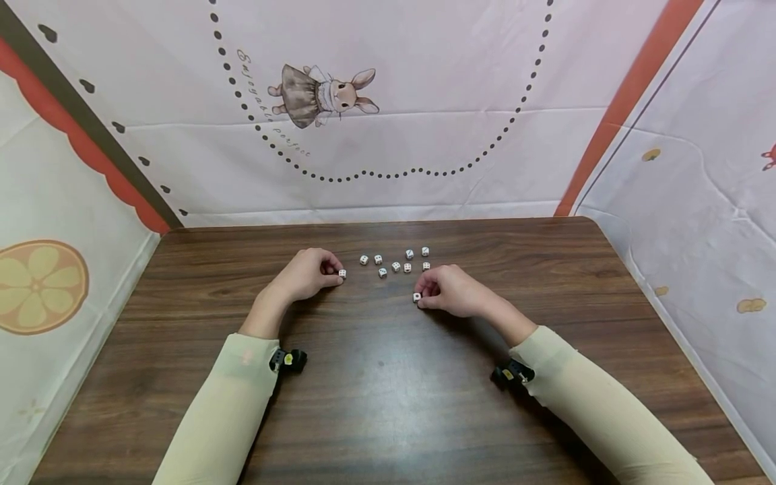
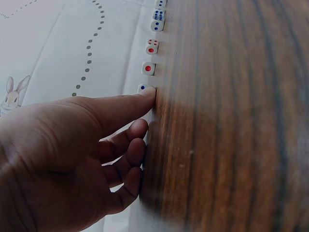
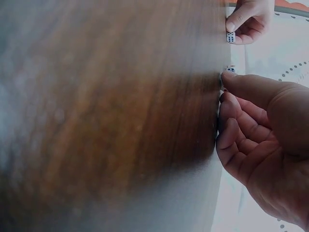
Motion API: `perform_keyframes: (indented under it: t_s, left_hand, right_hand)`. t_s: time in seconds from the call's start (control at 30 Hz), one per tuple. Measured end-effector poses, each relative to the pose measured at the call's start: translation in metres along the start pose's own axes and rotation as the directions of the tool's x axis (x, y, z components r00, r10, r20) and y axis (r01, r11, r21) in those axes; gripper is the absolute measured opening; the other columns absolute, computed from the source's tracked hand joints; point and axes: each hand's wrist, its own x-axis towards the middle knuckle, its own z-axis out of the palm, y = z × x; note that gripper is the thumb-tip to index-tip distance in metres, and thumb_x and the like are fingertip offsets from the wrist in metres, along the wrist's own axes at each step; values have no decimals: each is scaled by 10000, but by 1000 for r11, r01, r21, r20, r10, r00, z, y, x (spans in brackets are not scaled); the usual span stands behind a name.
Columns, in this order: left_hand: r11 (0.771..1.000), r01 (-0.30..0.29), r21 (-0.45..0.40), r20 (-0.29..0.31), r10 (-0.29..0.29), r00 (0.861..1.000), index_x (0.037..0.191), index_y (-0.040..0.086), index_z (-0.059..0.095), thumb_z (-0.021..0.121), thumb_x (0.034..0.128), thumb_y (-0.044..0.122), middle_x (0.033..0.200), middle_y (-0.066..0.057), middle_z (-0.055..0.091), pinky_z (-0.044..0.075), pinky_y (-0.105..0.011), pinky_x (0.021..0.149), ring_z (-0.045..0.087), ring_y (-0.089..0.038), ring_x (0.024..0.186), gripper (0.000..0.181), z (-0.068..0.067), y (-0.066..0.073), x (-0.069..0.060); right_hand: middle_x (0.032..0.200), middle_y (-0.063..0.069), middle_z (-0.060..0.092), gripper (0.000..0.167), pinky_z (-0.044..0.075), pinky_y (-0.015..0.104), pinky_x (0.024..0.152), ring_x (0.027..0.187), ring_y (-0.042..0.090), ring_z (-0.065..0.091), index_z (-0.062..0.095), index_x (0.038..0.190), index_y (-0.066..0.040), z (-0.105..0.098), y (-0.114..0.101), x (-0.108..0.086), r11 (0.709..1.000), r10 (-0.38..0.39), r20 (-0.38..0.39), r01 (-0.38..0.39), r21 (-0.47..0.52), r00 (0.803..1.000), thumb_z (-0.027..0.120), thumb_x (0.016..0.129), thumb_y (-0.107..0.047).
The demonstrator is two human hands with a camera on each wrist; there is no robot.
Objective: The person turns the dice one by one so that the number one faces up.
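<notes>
At the left of a loose group of dice, my left hand (image 1: pixel 310 275) holds a white die (image 1: pixel 342 274) between thumb and index finger, on the table. In the left wrist view the thumb (image 2: pixel 128 104) covers most of that die (image 2: pixel 143 88), and the other fingers are curled. Nearer to me and on the right, my right hand (image 1: pixel 453 289) pinches another white die (image 1: pixel 416 297), a single large pip upward. The right wrist view shows the right thumb (image 3: pixel 246 87) hiding most of its die. Several loose dice, among them one die (image 1: pixel 382 273), lie between and beyond the hands.
The brown wood-grain table (image 1: pixel 376 404) ends at a far edge against a white printed cloth (image 1: pixel 424 148). More cloth hangs along the left and right sides. Small black cameras (image 1: pixel 295 360) are strapped at both wrists.
</notes>
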Motion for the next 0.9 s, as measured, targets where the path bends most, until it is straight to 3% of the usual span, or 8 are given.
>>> perform_keyframes:
  t_s: [0.27,0.47,0.9]
  left_hand:
    - [1000,-3,-8,-4,3,1000,1003,92,767,825,948,152,895,-18,682,480,-381,801,603,-196,852,100,0,-1,0]
    - [1000,-7,-7,-8,7,1000,1001,94,768,830,943,156,888,-14,680,478,-377,795,602,-192,845,105,1,-2,1]
    - [1000,-3,-11,1,3,1000,1013,89,763,818,950,151,910,-24,679,476,-381,808,601,-198,864,104,1,-3,1]
  right_hand:
    - [839,-82,700,97,539,330,767,801,90,652,761,992,-123,-3,1,-4,999,-2,-10,2,37,1000,835,935,-148]
    - [860,-66,721,134,552,326,776,821,102,675,773,1029,-92,-9,6,-8,997,-1,-67,6,80,998,844,926,-143]
    - [888,12,711,163,520,325,736,807,161,652,745,1051,-47,-22,26,1,989,118,-194,-99,107,974,832,930,-113]
